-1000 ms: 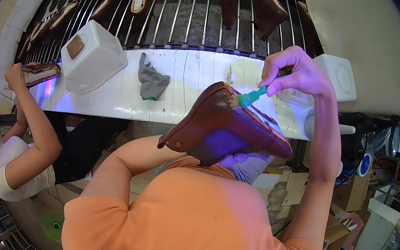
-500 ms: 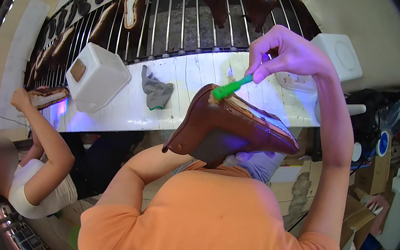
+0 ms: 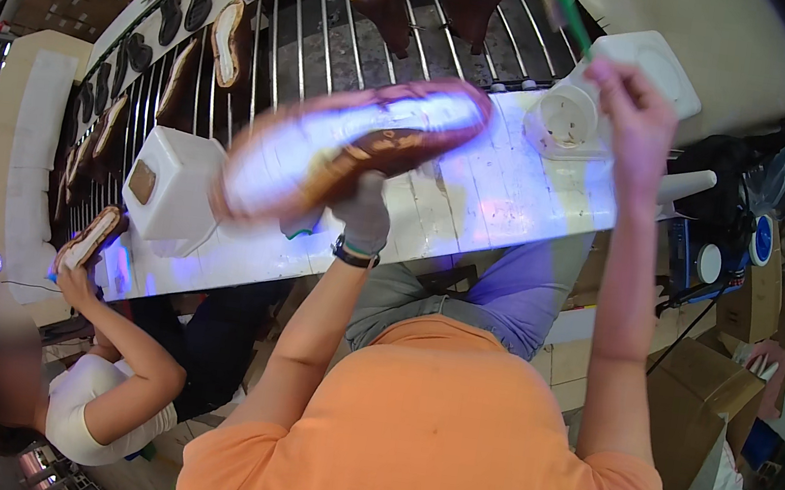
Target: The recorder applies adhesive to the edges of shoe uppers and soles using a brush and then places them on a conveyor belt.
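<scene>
My left hand (image 3: 364,217), in a pale glove with a dark watch at the wrist, grips a brown leather boot (image 3: 406,143) from beneath. The boot is blurred by motion, its white underside turned up above the white bench. My right hand (image 3: 634,108) is bare and raised at the right, fingers closed round a green-handled brush (image 3: 572,23). The brush is apart from the boot, near the far end of the bench, and its head is smeared. Below the right hand stands a round, clear tub (image 3: 565,124) with some residue inside.
Several boots and dark soles lie on and along the metal-bar rack (image 3: 316,37) behind the bench (image 3: 476,216). A white plastic container (image 3: 184,183) stands at the left, another (image 3: 649,66) at the far right. A co-worker at the left holds a boot (image 3: 91,240). Cardboard boxes (image 3: 690,393) are at the right.
The brush has left the boot's edge and moved up and right with my right hand. My left hand has swung the boot away from my body and leftward, turning its underside up.
</scene>
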Tool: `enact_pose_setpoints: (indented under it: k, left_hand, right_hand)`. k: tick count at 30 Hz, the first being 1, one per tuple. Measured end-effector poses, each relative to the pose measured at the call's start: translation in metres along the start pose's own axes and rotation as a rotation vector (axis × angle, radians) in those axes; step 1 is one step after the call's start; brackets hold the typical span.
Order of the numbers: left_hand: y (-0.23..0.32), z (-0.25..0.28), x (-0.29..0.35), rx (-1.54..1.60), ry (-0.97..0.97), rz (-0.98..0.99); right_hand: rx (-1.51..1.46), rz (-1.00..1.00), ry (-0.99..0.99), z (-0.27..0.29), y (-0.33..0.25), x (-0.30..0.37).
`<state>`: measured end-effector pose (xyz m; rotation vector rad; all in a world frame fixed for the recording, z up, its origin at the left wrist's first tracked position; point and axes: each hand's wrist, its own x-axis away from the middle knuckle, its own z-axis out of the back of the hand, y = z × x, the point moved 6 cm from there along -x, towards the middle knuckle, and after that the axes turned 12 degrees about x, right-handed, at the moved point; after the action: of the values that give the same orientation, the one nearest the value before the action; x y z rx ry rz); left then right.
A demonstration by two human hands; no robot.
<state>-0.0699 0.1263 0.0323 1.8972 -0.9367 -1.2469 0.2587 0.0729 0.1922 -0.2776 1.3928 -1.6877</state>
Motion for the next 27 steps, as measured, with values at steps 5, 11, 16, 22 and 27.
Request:
enact_pose_setpoints:
  k: [5, 11, 16, 22, 27]
  left_hand:
    - [0.016, -0.018, 0.019, -0.600, -0.631, -0.194]
    - [0.030, -0.010, 0.044, -0.327, -0.569, -0.293]
    - [0.033, -0.011, 0.042, -0.332, -0.583, -0.292]
    - [0.033, -0.009, 0.043, -0.324, -0.570, -0.266]
    - [0.021, -0.002, 0.046, -0.298, -0.518, -0.255]
  right_hand:
    - [-0.027, -0.214, -0.153, -0.052, 0.071, 0.069]
    - [0.122, -0.266, -0.253, -0.088, 0.089, 0.085]
    - [0.133, -0.297, -0.215, -0.083, 0.108, 0.090]
    - [0.078, -0.388, -0.369, -0.085, 0.112, 0.103]
    - [-0.074, -0.309, -0.738, -0.086, 0.086, 0.108]
